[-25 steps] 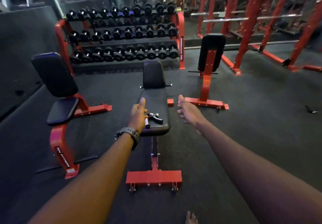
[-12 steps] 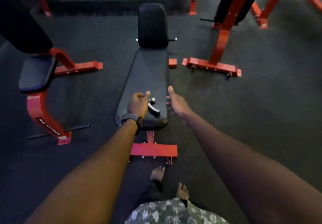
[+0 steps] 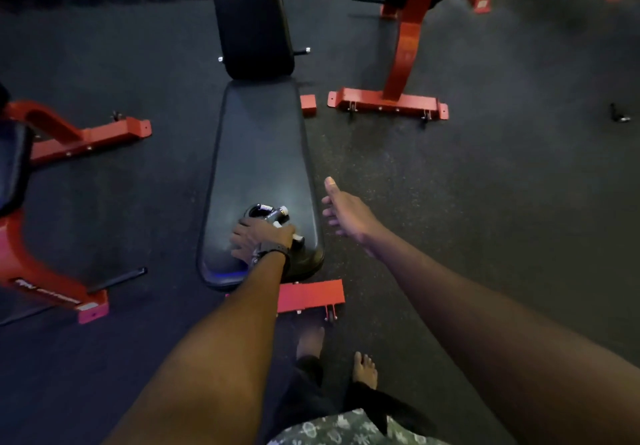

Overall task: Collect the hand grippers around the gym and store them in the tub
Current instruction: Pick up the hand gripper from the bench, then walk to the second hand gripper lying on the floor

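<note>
The gripper (image 3: 273, 217) lies on the near end of the bench (image 3: 259, 153), the end closest to the person. It is black with a shiny spring on top and pale handle ends. It runs slanted across the pad, from the spring end up and left to the handle ends down and right.

The left hand (image 3: 258, 238) is right on it. The hand comes down from above, palm down, and its fingers curl over the near part of the gripper. The hand hides the handles, so I cannot tell if the fingers have closed tight or are only resting there. The gripper looks like it sits on the pad, not lifted.

The right hand (image 3: 344, 214) is off to the side, past the bench edge and over the floor (image 3: 485, 219). It is open, thumb up, and holds nothing. It is near the gripper but not touching it.

So the left hand is the closer one, and I think it will do the picking up. It may need to close around both handles, along that slant, and then lift straight up.

I see no tub here.
</note>
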